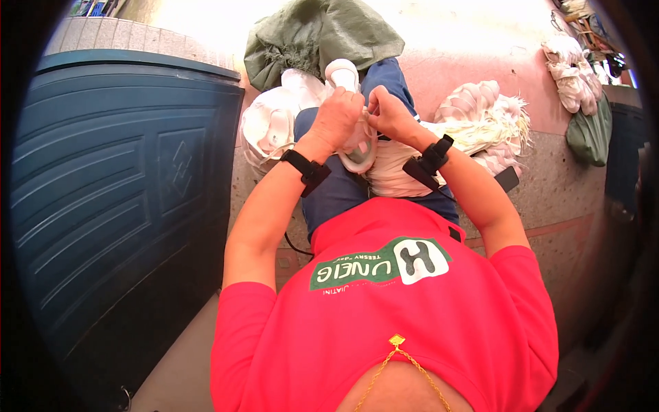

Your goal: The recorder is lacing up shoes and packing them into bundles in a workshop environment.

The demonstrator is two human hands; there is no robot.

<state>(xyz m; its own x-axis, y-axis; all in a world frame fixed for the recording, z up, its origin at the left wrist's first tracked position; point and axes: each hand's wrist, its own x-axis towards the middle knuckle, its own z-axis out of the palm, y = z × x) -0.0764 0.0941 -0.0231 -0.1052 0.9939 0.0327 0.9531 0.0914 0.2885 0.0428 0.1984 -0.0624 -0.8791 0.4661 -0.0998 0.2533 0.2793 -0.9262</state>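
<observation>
Over my lap, my left hand (338,115) is closed on a white shoe (358,152), its fingers wrapped near the upper end. My right hand (391,115) is close beside it, thumb and finger pinched together at the shoe's edge. Whatever lies in that pinch is too small to make out; it may be a thin lace. A rounded white end (342,73) rises just beyond my left hand. Pale strands (398,172) hang over my thigh under my right wrist. Dark straps with small boxes sit on both wrists.
More white shoes (269,127) lie to my left. A green sack (322,38) is in front of me. Bundled pale shoes and strands (480,127) lie on my right. Farther right are white bundles (571,72) over a green bag (590,130). A blue panelled door (123,172) stands close on my left.
</observation>
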